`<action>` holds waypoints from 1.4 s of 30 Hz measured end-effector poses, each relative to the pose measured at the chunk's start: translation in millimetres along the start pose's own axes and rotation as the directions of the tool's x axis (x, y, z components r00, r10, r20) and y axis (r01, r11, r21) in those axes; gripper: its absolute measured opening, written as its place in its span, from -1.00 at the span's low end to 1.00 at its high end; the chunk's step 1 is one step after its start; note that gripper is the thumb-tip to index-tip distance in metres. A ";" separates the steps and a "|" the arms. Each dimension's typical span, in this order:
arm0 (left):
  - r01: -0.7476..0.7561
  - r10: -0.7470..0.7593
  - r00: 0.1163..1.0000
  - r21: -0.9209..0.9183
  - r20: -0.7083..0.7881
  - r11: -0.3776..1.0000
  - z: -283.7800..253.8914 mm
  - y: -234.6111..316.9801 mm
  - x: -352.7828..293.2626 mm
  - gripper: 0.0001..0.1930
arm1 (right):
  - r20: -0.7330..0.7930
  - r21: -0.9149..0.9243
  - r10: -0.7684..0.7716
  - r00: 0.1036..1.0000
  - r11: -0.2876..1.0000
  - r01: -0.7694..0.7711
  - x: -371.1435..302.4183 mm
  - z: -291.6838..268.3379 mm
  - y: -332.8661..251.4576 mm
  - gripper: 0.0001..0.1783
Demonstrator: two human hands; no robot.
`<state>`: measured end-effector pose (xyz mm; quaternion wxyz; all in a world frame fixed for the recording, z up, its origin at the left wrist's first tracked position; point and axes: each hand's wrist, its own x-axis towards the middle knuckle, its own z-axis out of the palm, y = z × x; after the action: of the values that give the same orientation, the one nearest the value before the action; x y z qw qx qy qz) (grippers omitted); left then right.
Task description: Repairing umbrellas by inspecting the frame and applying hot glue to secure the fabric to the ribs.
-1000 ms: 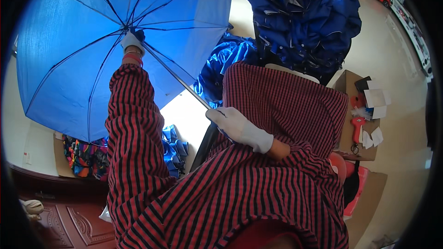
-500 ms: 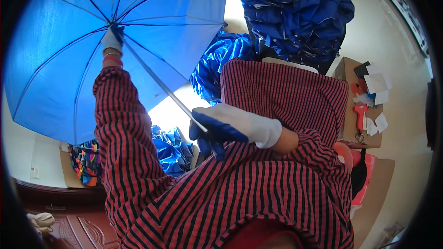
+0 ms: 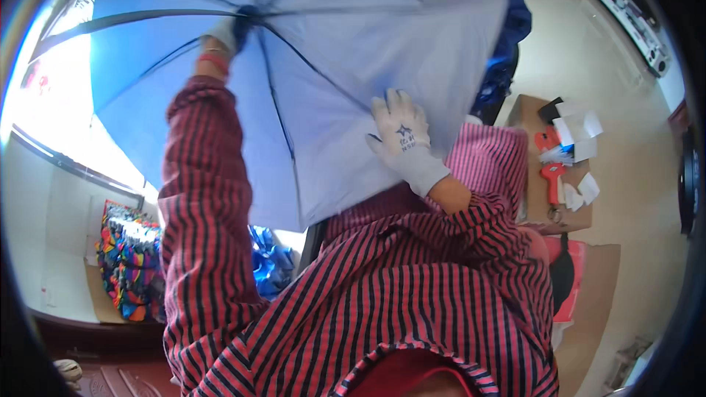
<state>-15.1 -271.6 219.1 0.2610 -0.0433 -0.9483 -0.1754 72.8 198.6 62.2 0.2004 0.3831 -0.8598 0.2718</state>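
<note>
A blue umbrella is spread open in front of me, its underside and dark ribs facing me. High at its centre, my left hand, in a white glove with a dark blue palm, is closed around the hub where the ribs meet. My right hand, in a matching glove, lies against the inside of the canopy near its right part, back toward me and fingers extended. Much of the shaft cannot be made out, and the ribs at the left are blurred.
Blue fabric is heaped behind the canopy, with more blue fabric below it. A cardboard box at right bears white papers and a red glue gun. Multicoloured fabric bundles lie at left.
The umbrella has swung right and tilted, now covering most of the blue heap. My right hand has let go of the shaft and moved up and right onto the canopy.
</note>
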 end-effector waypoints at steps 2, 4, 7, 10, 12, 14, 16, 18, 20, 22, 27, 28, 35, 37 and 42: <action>0.477 -0.358 0.841 -0.246 0.406 0.844 95.1 79.0 38.4 -0.71 | 0.130 -0.305 0.261 0.957 0.929 -0.212 -4.4 -7.0 45.6 -0.30; 0.007 -0.008 0.940 0.004 0.340 1.000 141.5 109.7 33.8 -0.74 | 0.203 -0.470 0.324 0.924 0.860 -0.198 -24.5 8.4 74.6 -0.03; -0.220 0.224 0.939 -0.047 0.261 0.974 224.2 119.9 56.0 -0.83 | 0.217 -0.505 0.364 0.906 0.836 -0.215 -47.7 18.5 103.7 -0.01; -0.043 0.052 0.951 -0.037 0.306 0.998 248.0 138.1 89.7 -0.82 | 0.221 -0.454 0.415 0.883 0.844 -0.284 -44.1 6.3 90.2 0.05; -0.051 0.080 0.939 -0.093 0.336 0.994 255.8 174.7 115.0 -0.81 | 0.273 -0.416 0.489 0.829 0.837 -0.357 -33.8 -7.4 82.1 0.03; -0.028 0.070 0.927 -0.118 0.369 0.993 254.0 195.9 121.1 -0.81 | 0.237 -0.422 0.465 0.853 0.840 -0.341 -36.4 5.4 81.4 0.01; -0.140 0.173 0.921 -0.116 0.348 0.983 250.0 202.7 118.5 -0.78 | 0.214 -0.428 0.425 0.879 0.850 -0.306 -33.2 14.0 88.0 -0.01; -0.034 0.105 0.888 -0.164 0.448 0.986 245.0 205.6 113.8 -0.76 | 0.234 -0.469 0.413 0.880 0.841 -0.270 -27.7 16.9 93.2 -0.08; 0.066 0.088 0.838 -0.260 0.538 0.963 240.1 209.4 111.1 -0.81 | 0.311 -0.483 0.431 0.847 0.839 -0.250 -25.5 5.3 101.7 -0.23; 0.170 0.088 0.805 -0.371 0.586 0.913 239.8 192.7 99.4 -0.80 | 0.364 -0.528 0.328 0.872 0.844 -0.097 -42.9 4.1 105.8 -0.27; -0.021 0.132 0.868 -0.232 0.479 0.973 260.8 193.2 105.6 -0.85 | 0.367 -0.405 0.445 0.817 0.867 -0.291 -31.0 -18.8 72.6 -0.30; 0.017 0.121 0.878 -0.282 0.464 0.959 257.0 192.7 101.6 -0.86 | 0.275 -0.336 0.498 0.823 0.851 -0.403 -28.5 -18.9 64.0 -0.31; 0.024 0.161 0.866 -0.361 0.474 0.932 284.4 198.2 85.6 -0.76 | 0.246 -0.464 0.435 0.866 0.837 -0.289 -55.6 -8.9 101.9 -0.54; -0.078 0.234 0.867 -0.345 0.439 0.935 297.3 175.1 76.5 -0.81 | 0.266 -0.437 0.438 0.859 0.849 -0.297 -58.5 -12.7 107.4 -0.62; -0.151 0.226 0.819 -0.182 0.527 0.972 288.1 211.2 78.6 -0.84 | 0.174 -0.492 0.404 0.898 0.826 -0.277 -72.8 -24.9 122.5 -0.78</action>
<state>-184.1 27.4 93.5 -0.0065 -0.2021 -0.9604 -0.1915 27.7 322.5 2.8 0.1128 0.1977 -0.9729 0.0397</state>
